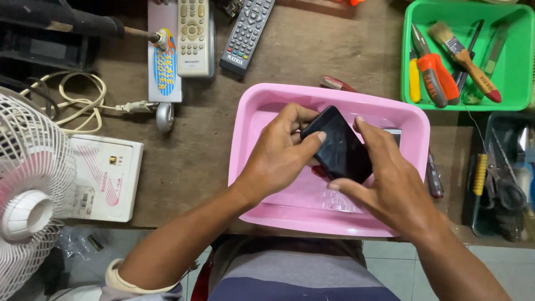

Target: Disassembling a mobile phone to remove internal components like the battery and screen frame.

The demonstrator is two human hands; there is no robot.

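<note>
Nearest the camera, at the far left, stands a white fan (28, 195), its grille cut off by the picture's edge. Just right of it lies a flat white box (106, 178) on the wooden table (189, 150), with a cream cable (78, 100) looped farther back. Beyond these rest a white remote (193, 36) and a dark remote (247, 33) side by side.

At the middle sits a pink tray (329, 217), and both hands work above it. The left hand (276, 156) curls around the left edge of a black phone (339, 146), thumb pressed on its dark face, fingers tucked behind. The right hand (390, 187) pinches the phone's right and near edges between thumb and fingers. So the phone is held over the tray by both hands, tilted, clear of the tray floor.

Farther right, a dark-handled tool (433, 178) lies just outside the tray's right wall. At the far right corner a green basket (465, 103) holds a paintbrush (465, 56) and an orange-handled tool (437, 78). Nearer, a dark bin (501, 125) holds more tools, among them scissors (504, 187).
</note>
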